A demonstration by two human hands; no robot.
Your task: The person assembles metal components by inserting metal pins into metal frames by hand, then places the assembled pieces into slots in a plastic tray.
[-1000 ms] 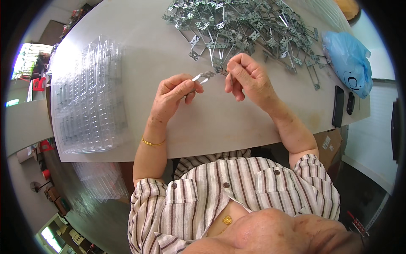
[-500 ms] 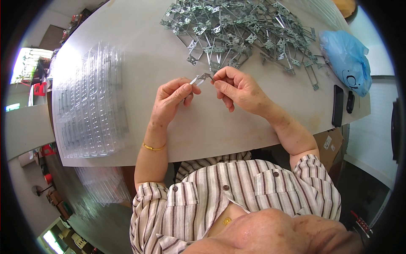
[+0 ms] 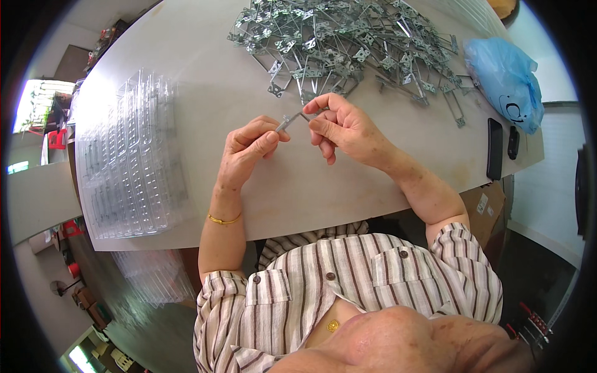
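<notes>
Between my hands, above the tabletop, is a small silvery metal bracket [image 3: 285,122] with a thin bent arm. My left hand [image 3: 247,149] pinches its lower left end between thumb and fingers. With thumb and index finger, my right hand [image 3: 351,132] grips the thin end at the upper right; the fingertips partly hide this contact. Just beyond my hands lies a large tangled heap of similar metal brackets [image 3: 336,43], made of flat punched plates and thin rods.
Stacked clear plastic trays [image 3: 134,155] cover the left side of the pale table [image 3: 298,199]. A knotted blue plastic bag [image 3: 504,84] lies at the right, near a black phone [image 3: 494,149] and a small black object [image 3: 513,143]. A cardboard box [image 3: 488,208] stands below the right edge.
The bracket has turned in my fingers, so its plate shows at a different angle. My right hand has shifted slightly left and up; the left has hardly moved.
</notes>
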